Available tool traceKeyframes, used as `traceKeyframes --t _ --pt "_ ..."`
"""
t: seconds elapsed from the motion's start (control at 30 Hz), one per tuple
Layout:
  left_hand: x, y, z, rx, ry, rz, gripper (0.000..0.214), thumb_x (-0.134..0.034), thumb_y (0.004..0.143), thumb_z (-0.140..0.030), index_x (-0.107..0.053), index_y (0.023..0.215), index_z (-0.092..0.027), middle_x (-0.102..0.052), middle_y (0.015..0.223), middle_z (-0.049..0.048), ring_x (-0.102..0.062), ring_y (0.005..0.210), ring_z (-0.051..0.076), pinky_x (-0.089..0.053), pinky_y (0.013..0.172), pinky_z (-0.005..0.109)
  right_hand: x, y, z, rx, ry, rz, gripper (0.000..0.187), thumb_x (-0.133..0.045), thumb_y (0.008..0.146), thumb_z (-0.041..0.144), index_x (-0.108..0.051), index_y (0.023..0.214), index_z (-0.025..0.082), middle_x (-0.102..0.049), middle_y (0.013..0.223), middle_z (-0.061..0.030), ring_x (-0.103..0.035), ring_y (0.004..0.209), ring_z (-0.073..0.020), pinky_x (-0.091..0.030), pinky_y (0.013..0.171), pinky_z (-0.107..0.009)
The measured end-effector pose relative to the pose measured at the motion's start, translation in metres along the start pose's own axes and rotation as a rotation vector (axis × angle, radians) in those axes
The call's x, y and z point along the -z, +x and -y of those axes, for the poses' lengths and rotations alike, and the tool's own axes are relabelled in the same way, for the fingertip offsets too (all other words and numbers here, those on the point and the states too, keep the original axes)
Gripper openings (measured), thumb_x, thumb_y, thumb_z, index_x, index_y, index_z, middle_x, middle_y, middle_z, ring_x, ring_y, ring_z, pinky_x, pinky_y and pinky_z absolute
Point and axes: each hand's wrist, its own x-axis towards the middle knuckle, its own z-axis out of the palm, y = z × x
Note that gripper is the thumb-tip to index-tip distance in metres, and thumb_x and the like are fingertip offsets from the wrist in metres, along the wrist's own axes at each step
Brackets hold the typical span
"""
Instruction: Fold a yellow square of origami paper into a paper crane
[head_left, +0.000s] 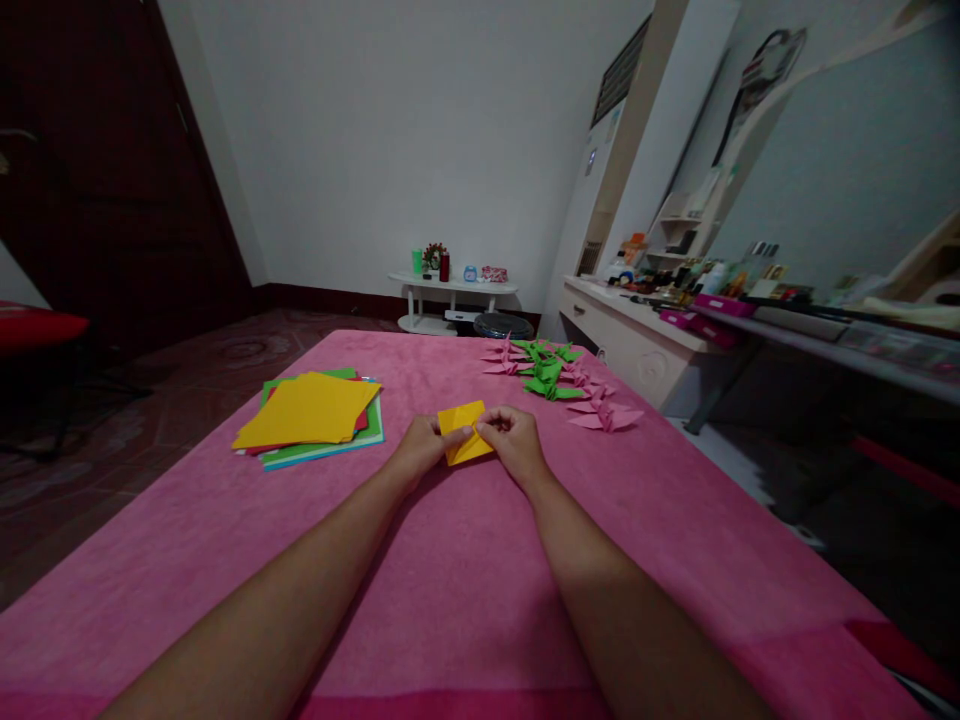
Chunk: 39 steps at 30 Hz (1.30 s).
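Note:
A small folded square of yellow origami paper (465, 450) is held just above the pink cloth, between my two hands. My left hand (426, 442) grips its left side, the thumb lying across the front. At the right edge, my right hand (514, 435) pinches the paper between thumb and fingertips, close to the left thumb. Creases show on the paper's face. The fingers behind it are hidden.
To the left lies a stack of coloured paper sheets (307, 412), yellow on top. Several folded pink paper cranes (604, 412) and green paper cranes (553, 380) stand at the right. The pink cloth (450, 580) covers the table. A cluttered dressing table (630, 325) stands beyond, on the right.

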Motion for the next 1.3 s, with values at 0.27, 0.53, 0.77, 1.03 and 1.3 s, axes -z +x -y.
traceKeyframes --t 0.27,0.53,0.77,1.03,1.3 --pt "-0.002 0.0 -0.002 0.035 -0.098 -0.063 0.033 -0.076 0.056 -0.032 -0.07 0.078 -0.008 -0.07 0.074 0.0092 -0.059 0.061 0.017 -0.042 0.056 0.025 -0.003 0.0 0.001 -0.019 0.132 0.029 0.017 -0.066 0.062 0.022 -0.062 0.077 0.015 -0.059 0.067 0.0011 -0.052 0.057 -0.0099 -0.041 0.053 -0.02" --pt "-0.003 -0.001 -0.003 0.048 -0.162 -0.1 0.03 -0.076 0.056 -0.031 -0.068 0.073 -0.008 -0.068 0.067 0.0085 -0.057 0.056 0.016 -0.039 0.054 0.025 -0.001 0.0 -0.004 -0.156 0.278 0.108 0.022 -0.07 0.063 0.032 -0.063 0.073 0.014 -0.061 0.064 -0.0001 -0.054 0.057 -0.0118 -0.042 0.056 -0.023" --pt "-0.003 -0.002 -0.003 0.033 -0.112 -0.086 0.029 -0.074 0.058 -0.031 -0.067 0.073 -0.008 -0.066 0.068 0.0071 -0.056 0.057 0.014 -0.039 0.054 0.024 0.0 -0.001 -0.006 -0.081 0.12 0.093 0.022 -0.065 0.068 0.033 -0.056 0.06 0.014 -0.048 0.053 0.0043 -0.041 0.048 -0.0078 -0.029 0.046 -0.02" --pt "0.001 0.001 0.005 -0.09 0.183 0.001 0.027 -0.072 0.061 -0.034 -0.061 0.059 -0.009 -0.054 0.052 -0.0003 -0.043 0.045 0.008 -0.027 0.043 0.02 -0.006 -0.003 -0.003 -0.001 -0.085 -0.035 0.017 -0.058 0.066 0.021 -0.047 0.053 0.016 -0.037 0.05 0.0064 -0.033 0.047 -0.0069 -0.024 0.043 -0.02" --pt "-0.002 -0.003 -0.005 0.008 -0.07 -0.08 0.026 -0.074 0.057 -0.031 -0.064 0.063 -0.009 -0.059 0.054 0.0034 -0.045 0.044 0.009 -0.027 0.043 0.021 -0.012 -0.005 -0.006 -0.196 0.212 0.128 0.028 -0.066 0.067 0.041 -0.058 0.069 0.015 -0.055 0.057 0.0023 -0.047 0.048 -0.0093 -0.035 0.045 -0.02"
